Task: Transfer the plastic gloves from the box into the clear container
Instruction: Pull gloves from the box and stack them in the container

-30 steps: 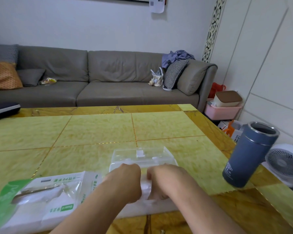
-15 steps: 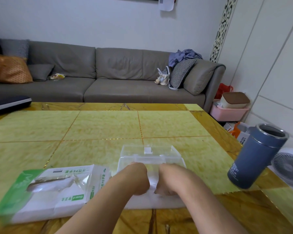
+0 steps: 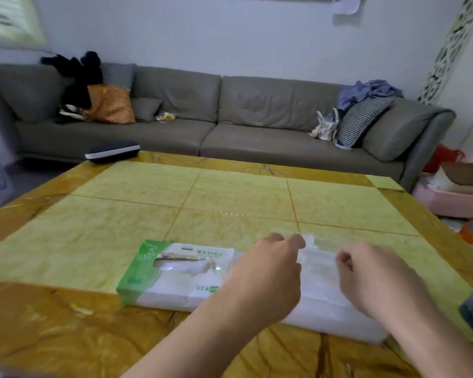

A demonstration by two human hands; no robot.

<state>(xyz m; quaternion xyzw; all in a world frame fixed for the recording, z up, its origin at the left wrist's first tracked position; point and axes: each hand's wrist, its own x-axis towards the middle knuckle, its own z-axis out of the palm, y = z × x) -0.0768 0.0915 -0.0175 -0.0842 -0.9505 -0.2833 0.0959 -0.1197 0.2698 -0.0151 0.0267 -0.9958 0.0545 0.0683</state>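
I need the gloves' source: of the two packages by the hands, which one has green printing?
The box left of the left hand; the clear container between the hands is plain.

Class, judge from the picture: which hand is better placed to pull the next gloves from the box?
Probably the left hand: it sits beside the glove box, whereas the right hand is further away over the clear container.

A living room around our yellow tiled table (image 3: 230,197)
We face a long grey sofa (image 3: 257,126) against a pale wall (image 3: 216,36), with an orange cushion (image 3: 109,103) at its left, a checked cushion (image 3: 362,120) at its right, a carved white screen (image 3: 448,47) and a pink bin (image 3: 448,200) beside it
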